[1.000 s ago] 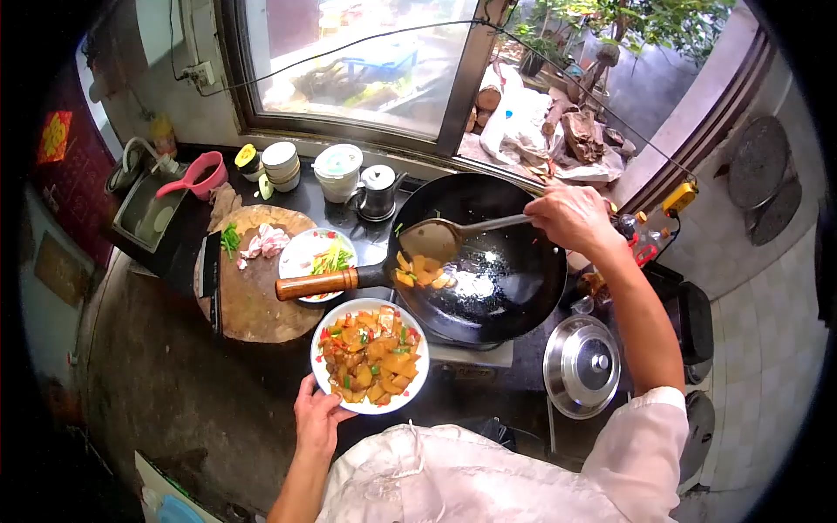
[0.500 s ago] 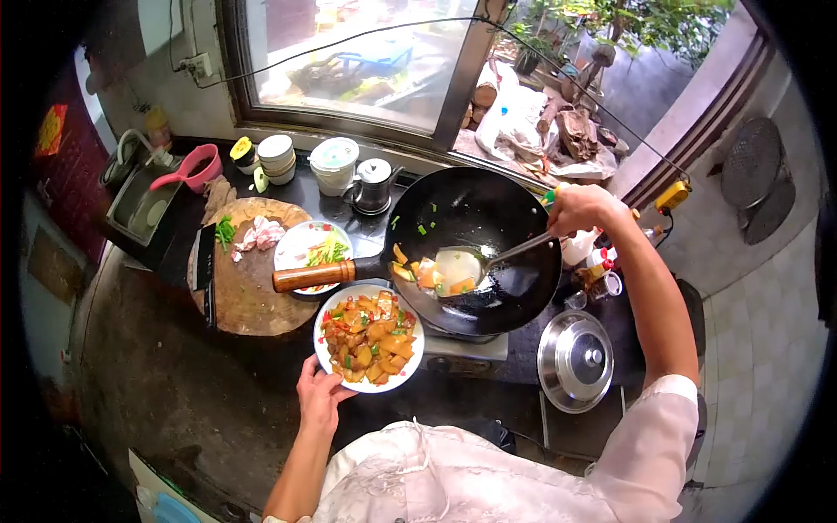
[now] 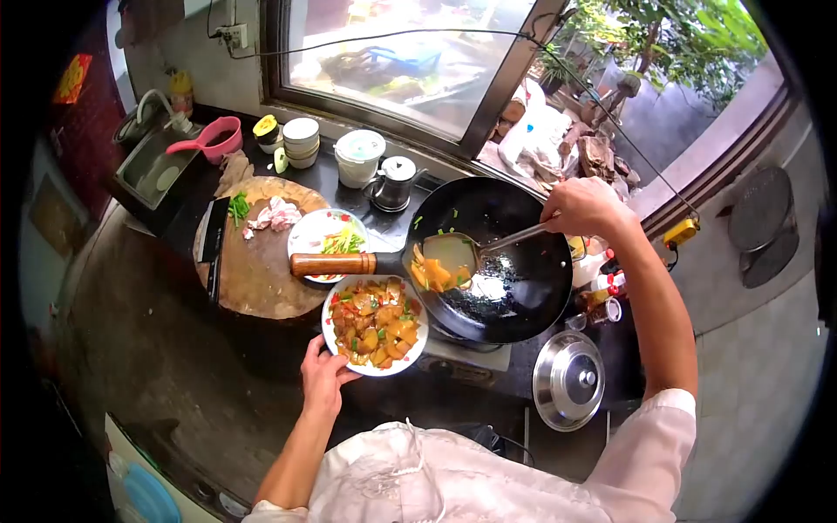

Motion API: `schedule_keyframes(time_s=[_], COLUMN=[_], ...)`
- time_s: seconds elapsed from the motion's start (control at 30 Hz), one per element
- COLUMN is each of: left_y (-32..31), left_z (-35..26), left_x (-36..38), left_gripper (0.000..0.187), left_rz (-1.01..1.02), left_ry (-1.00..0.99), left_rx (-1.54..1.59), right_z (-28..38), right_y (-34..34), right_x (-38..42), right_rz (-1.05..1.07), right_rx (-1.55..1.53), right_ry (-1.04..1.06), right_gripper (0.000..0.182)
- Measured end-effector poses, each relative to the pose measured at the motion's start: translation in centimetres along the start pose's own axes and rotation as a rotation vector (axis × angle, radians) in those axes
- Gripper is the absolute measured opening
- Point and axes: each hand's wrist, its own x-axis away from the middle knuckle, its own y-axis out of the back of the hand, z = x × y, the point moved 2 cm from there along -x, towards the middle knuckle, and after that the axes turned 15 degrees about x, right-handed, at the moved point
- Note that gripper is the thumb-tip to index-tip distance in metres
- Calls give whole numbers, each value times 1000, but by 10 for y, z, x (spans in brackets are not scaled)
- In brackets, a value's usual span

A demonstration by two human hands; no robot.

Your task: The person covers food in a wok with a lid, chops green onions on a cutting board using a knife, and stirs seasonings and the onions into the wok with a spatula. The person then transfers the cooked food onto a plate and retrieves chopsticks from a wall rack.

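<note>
My left hand (image 3: 324,376) is closed on the edge of a white plate (image 3: 386,371), its fingers under the near left rim. Glossy cooked potato pieces (image 3: 375,324) with red and green bits fill the plate. My right hand (image 3: 591,207) grips the handle end of a metal wok spatula (image 3: 513,239). Several potato pieces (image 3: 440,272) lie on and against the spatula's blade, at the left side of the black wok (image 3: 527,301). Above the plate's far edge juts the wok's wooden handle (image 3: 333,264), apart from both hands.
A round chopping board (image 3: 261,292) at the left bears a cleaver (image 3: 212,248), sliced meat (image 3: 275,215) and chopped greens. Behind the wok handle sits a plate of cut vegetables (image 3: 303,235). A metal lid (image 3: 567,381) and seasoning bottles stand right; a metal pot (image 3: 394,185) stands behind.
The spatula has shifted within the wok, gathering the potato pieces toward its left side. My left hand still holds the plate beside the wok. The whole view has turned slightly.
</note>
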Motion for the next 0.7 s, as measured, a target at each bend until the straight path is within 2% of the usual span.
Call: schedule_keyframes(time_s=[0.1,0.2,0.23,0.37,0.53,0.63,0.7], left_y=[-4,-2,-1,2,8,14,16], left_z=[0,2,3,6,11,14,16], left_x=[0,-1,-2,1,9,9,10], left_gripper=[53,54,55,54,50,52,52], left_rz=[0,-6,-8,13,9,-11,-16], left_ry=[0,24,36,41,75,111,131], left_rx=[-2,1,2,18,15,41,64], right_z=[7,3,2,10,49,60,64], right_y=[16,26,36,76,83,72,62], right_x=[7,23,29,62,84,99,102], right_rz=[13,-59,-5,-34,-339,-473,-514], right_rx=[22,-8,2,40,82,56,59], right_ry=[-6,55,31,-20,99,22,68], right_gripper=[18,18,18,15,11,12,14])
